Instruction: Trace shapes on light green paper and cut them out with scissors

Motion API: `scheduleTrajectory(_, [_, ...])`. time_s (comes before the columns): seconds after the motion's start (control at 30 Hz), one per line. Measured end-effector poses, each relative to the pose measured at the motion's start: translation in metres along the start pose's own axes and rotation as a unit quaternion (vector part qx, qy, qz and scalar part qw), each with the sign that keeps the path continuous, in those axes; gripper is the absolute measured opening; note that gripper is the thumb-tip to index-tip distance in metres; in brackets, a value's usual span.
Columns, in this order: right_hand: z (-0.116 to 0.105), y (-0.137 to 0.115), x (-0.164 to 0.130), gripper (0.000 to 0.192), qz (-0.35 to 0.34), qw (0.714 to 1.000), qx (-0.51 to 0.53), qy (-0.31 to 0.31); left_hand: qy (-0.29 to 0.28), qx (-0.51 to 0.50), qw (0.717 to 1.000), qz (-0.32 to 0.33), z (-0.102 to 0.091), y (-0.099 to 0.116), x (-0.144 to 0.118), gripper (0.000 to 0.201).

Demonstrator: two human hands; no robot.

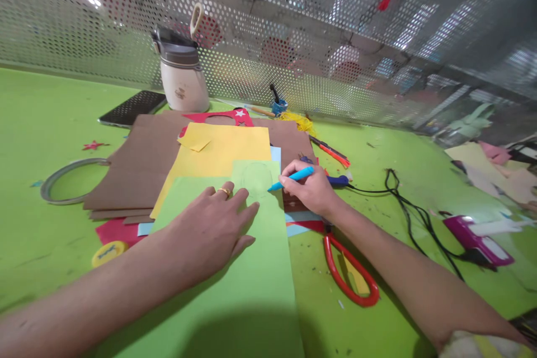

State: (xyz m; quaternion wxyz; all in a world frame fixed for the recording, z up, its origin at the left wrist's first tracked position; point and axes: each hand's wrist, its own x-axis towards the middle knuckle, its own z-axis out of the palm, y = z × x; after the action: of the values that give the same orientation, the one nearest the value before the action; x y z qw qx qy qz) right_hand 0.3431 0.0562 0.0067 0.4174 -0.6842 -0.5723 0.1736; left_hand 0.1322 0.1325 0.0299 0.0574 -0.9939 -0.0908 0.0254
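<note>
Green paper (235, 268) lies flat on the bench (37, 123), at the front of a stack of coloured sheets, with its far edge overlapping a yellow sheet (222, 151) and brown card (138, 162) beneath. Head view: the left hand (210, 229) rests palm down on the green paper, fingers spread and flat, a ring on one finger, gripping nothing. The right hand (312, 190) is closed around a blue pen (291, 178), whose tip touches the upper part of the green paper, beside a faint curved outline drawn there. Red-handled scissors (350, 271) lie on the bench just right of the paper, partly under the right forearm. A roll of tape (69, 179) sits to the left, well apart from the stack. A phone (133, 107) and a white jar (183, 81) stand at the back near the perforated metal screen (293, 22). A purple tool (478, 238) with a black cable (409, 207) lies at the right.
</note>
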Motion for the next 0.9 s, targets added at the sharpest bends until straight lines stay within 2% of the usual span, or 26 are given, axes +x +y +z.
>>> scheduleTrajectory(0.37, [-0.0027,0.0069,0.0019,0.015,0.003,0.999,0.015,0.034,-0.003,-0.001,1.000,-0.003,-0.0019,0.0012,0.0012,0.034])
scheduleTrajectory(0.77, [-0.0021,0.0057,0.0009,0.017,-0.002,0.999,0.039,0.035,0.001,-0.002,1.000,-0.005,-0.0019,0.0005,0.0005,0.032])
scheduleTrajectory(0.9, [-0.0017,0.0066,0.0021,0.014,-0.003,0.995,0.064,0.072,-0.001,-0.004,1.000,-0.005,-0.0017,0.0001,-0.0003,0.033])
